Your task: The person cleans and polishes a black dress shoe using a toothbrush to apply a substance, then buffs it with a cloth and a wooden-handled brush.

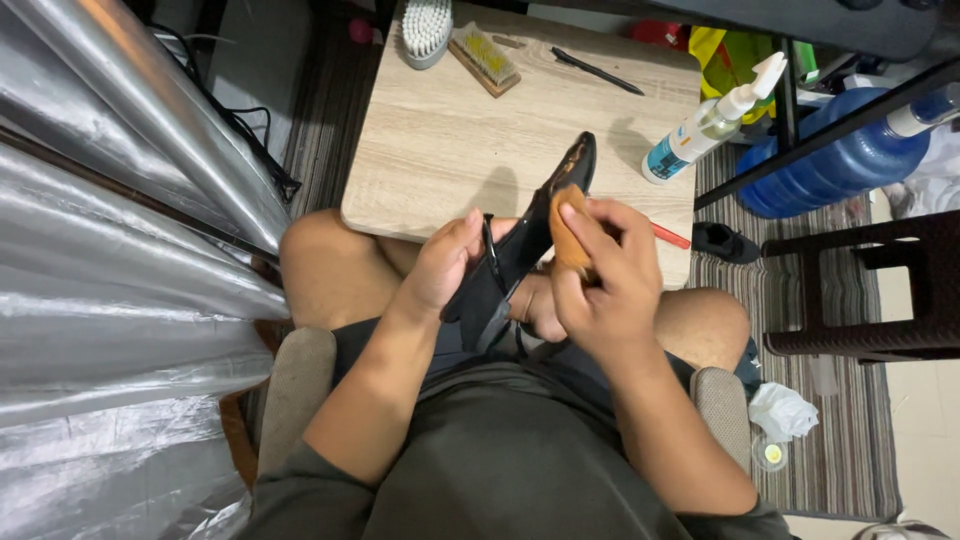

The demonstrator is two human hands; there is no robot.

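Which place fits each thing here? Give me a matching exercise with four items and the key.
Things:
1. black shoe
2. brown cloth
3. spray bottle
4. white brush

Places:
A. far left edge of the wooden table
B. lying at the table's right side
C. gripped by the left hand
D. pressed on the shoe by the right hand

Pairs: 1-C, 2-D, 3-B, 4-A

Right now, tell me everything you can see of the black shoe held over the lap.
The black shoe is slim and dark, with a smooth, leather-like surface and thin black straps near its lower end. It is held tilted, its tip pointing up over the edge of the light wooden table. The left hand grips its side; the right hand presses a brown pad against it.
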